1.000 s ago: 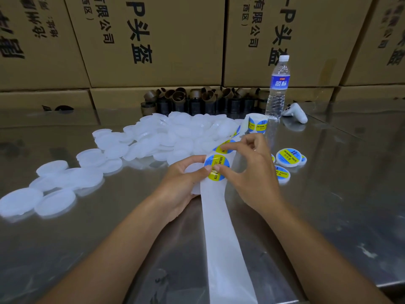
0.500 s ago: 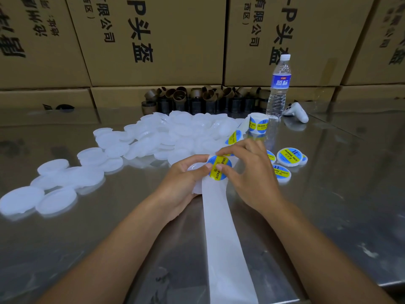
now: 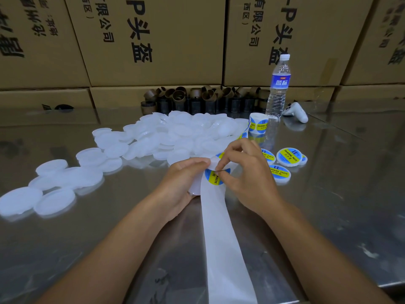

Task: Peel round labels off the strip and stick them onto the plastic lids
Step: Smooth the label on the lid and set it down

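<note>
Right grip [image 3: 247,172] pinches the label [image 3: 213,179] by its top edge. It lay flat 1 second ago and is now half off the strip [image 3: 221,238]. Left grip [image 3: 179,183] clasps lid [image 3: 195,189] and strip — sticking should come next.

A clear water bottle [image 3: 278,88] with a blue band stands upright well beyond the right hand [image 3: 247,178], a little to its right. Just right of the bottle lies a white controller [image 3: 295,110]. Far beyond the left hand [image 3: 179,183], brown tubes [image 3: 203,99] cluster against stacked cardboard boxes [image 3: 153,40] with black print. Everything rests on a shiny metal table [image 3: 339,194].
</note>
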Demonstrator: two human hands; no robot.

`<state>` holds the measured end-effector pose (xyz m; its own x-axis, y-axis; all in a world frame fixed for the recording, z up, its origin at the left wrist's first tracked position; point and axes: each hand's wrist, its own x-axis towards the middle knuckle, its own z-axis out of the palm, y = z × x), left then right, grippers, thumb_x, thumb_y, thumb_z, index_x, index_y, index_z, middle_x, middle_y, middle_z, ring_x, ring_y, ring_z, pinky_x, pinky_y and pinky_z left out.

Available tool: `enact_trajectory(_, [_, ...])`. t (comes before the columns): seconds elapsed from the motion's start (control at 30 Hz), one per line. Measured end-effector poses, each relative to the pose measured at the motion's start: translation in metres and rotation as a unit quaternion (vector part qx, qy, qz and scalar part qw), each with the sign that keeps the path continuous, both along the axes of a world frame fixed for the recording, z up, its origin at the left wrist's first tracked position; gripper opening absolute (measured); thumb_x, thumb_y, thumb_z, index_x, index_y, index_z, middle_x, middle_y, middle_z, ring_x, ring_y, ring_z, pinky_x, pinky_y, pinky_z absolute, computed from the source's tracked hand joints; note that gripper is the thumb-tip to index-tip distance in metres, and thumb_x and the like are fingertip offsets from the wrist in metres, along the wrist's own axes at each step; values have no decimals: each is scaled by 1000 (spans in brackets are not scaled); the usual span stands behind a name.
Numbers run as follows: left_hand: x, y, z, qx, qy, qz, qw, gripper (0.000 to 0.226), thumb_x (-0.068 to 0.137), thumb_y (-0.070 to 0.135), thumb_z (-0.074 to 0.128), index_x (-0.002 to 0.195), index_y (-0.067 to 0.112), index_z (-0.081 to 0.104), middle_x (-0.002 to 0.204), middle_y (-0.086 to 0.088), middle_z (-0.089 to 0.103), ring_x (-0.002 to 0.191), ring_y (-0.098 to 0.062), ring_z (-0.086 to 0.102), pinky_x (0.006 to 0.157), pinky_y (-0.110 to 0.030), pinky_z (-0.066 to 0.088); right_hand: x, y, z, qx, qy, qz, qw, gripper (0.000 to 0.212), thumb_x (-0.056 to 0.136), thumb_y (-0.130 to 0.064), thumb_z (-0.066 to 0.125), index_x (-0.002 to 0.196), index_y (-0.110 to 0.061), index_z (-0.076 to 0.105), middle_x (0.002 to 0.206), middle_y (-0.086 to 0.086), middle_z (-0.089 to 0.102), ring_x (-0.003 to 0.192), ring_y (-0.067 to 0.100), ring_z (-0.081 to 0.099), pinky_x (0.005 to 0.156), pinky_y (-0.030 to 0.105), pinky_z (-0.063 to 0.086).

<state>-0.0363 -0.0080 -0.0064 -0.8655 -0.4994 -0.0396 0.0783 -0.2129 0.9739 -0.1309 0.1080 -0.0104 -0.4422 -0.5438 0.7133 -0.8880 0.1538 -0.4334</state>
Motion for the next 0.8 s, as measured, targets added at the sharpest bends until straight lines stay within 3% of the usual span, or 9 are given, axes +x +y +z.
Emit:
enact_trajectory(0.17, [0, -1, 0, 1, -4, 4, 1000, 18, 96, 8, 51, 103, -4, 63, 97, -23, 66, 89, -32, 63, 90, -44, 50, 5, 1, 2, 18, -24, 46, 999, 14, 69, -5, 69, 71, -18, 64, 87, -5, 48, 90, 16, 48, 75, 26, 40])
enact_trajectory(0.27, [-1, -4, -2, 4, 2, 2, 1000, 17, 96, 9, 51, 90, 2, 66, 87, -17, 69, 79, -27, 66, 76, -37, 55, 10, 1, 5, 24, -80, 79, 993, 24, 69, -6, 65, 69, -28, 55, 93, -7, 48, 97, 15, 49, 82, 16, 36])
enact_trajectory(0.37, [-1, -4, -3, 1, -4, 13, 1000, 15, 95, 12, 54, 95, 5, 66, 92, -15, 70, 77, -25, 67, 72, -34, 54, 13, 2, 8, 20, -136, 86, 987, 37, 73, 4, 63, 65, -31, 52, 100, -13, 47, 106, 12, 47, 86, 5, 29])
enact_trajectory(0.5, [-1, -3, -4, -4, -4, 34, 999, 11, 94, 15, 57, 92, 10, 66, 87, -6, 71, 69, -19, 67, 63, -27, 51, 15, 2, 13, -10, -228, 110, 967, 25, 77, -7, 61, 59, -23, 54, 105, -15, 49, 115, 11, 46, 92, 13, 30])
enact_trajectory(0.57, [-1, -2, -4, -4, -5, 42, 999, 10, 94, 15, 57, 95, 10, 66, 90, -6, 71, 70, -18, 66, 62, -26, 50, 15, 2, 18, -49, -285, 133, 948, 14, 67, -16, 53, 55, -22, 54, 104, -13, 52, 110, 4, 48, 90, 15, 34])
enact_trajectory(0.7, [-1, -2, -4, 6, -3, 61, 998, 10, 93, 13, 59, 86, 13, 66, 90, -5, 68, 69, -15, 64, 57, -21, 52, 9, 4, 25, -159, -364, 168, 902, 31, 68, -4, 48, 46, -25, 55, 98, -1, 61, 83, -10, 55, 68, 6, 38])
enact_trajectory(0.8, [-1, -2, -5, -13, -6, 75, 997, 16, 92, 10, 61, 78, 16, 66, 91, -3, 66, 74, -17, 61, 62, -23, 52, 0, 7, 26, -231, -408, 162, 868, 45, 79, 11, 42, 58, -25, 58, 88, -5, 64, 84, 0, 57, 79, 20, 38])
